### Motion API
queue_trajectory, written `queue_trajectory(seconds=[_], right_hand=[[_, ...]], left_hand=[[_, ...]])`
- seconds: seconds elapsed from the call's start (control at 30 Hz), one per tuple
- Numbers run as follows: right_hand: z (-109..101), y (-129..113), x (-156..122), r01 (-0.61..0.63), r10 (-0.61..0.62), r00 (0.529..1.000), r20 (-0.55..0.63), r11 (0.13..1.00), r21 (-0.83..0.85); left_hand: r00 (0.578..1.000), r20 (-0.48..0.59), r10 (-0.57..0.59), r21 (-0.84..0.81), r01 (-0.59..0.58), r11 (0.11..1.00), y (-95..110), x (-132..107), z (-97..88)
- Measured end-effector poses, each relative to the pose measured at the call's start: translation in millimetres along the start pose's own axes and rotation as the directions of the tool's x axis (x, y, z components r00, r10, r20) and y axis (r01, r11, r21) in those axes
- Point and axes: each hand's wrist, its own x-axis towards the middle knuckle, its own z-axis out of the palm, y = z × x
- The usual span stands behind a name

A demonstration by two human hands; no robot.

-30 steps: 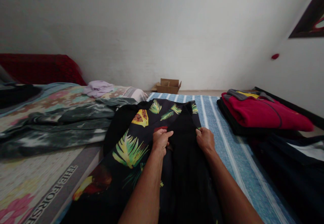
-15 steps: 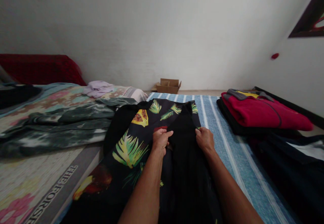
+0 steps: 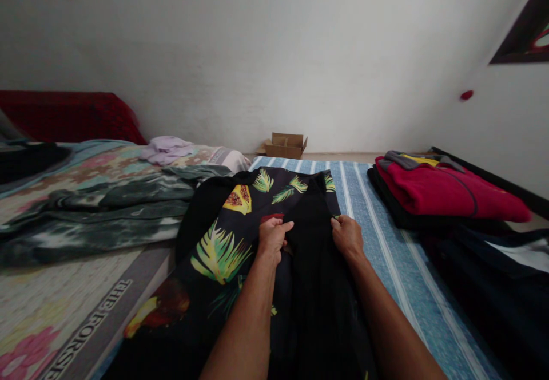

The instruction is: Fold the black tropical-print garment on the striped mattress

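A black long-sleeved shirt (image 3: 227, 254) with a print of green leaves and cut papaya lies spread out before me. One plain black sleeve lies lengthwise over the print at its right side, and more plain black cloth shows along its far left. My left hand (image 3: 273, 237) is closed on the cloth at the left edge of that sleeve, thumb pointing right. At the shirt's right edge, my right hand (image 3: 346, 234) pinches the fabric. The sleeve runs between the two hands and down between my forearms. The near end of the shirt is partly hidden by my arms.
Blue striped sheet (image 3: 364, 197) lies under the shirt. Camouflage-like dark green clothing (image 3: 128, 214) is on the flowered mattress (image 3: 107, 271) at left, with a lilac cloth (image 3: 167, 150) behind. Folded pink fleece (image 3: 454, 188) and dark clothes (image 3: 493, 277) are right. A cardboard box (image 3: 285, 146) stands by the wall.
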Motion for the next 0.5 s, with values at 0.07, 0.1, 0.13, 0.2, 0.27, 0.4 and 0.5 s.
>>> queue_trajectory(seconds=[0.07, 0.1, 0.13, 0.2, 0.27, 0.4, 0.5], right_hand=[[0.1, 0.0, 0.2, 0.001, -0.001, 1.0, 0.001, 1.0, 0.0], [0.3, 0.0, 0.4, 0.002, -0.002, 1.0, 0.003, 1.0, 0.0], [0.4, 0.1, 0.7, 0.002, -0.002, 1.0, 0.006, 1.0, 0.0], [0.8, 0.4, 1.2, 0.001, -0.001, 1.0, 0.01, 1.0, -0.001], [1.0, 0.8, 1.6, 0.0, 0.0, 1.0, 0.014, 1.0, -0.002], [1.3, 1.3, 2.0, -0.004, 0.004, 1.0, 0.016, 1.0, -0.002], [1.3, 1.3, 2.0, -0.003, 0.003, 1.0, 0.016, 1.0, -0.002]], left_hand=[[1.0, 0.002, 0.001, -0.001, -0.001, 1.0, 0.2, -0.5, -0.2], [1.0, 0.003, 0.002, -0.001, -0.002, 1.0, 0.3, -0.8, -0.3], [1.0, 0.004, 0.003, -0.001, -0.003, 1.0, 0.4, -1.0, -0.4], [1.0, 0.004, 0.006, -0.001, -0.006, 1.0, 0.6, -1.3, -0.6], [1.0, 0.002, 0.007, -0.001, -0.007, 1.0, 0.5, -1.4, -0.7], [1.0, 0.002, 0.008, -0.001, -0.008, 1.0, 0.1, -1.2, -0.9], [1.0, 0.0, 0.008, 0.0, -0.008, 1.0, 0.2, -1.3, -0.8]])
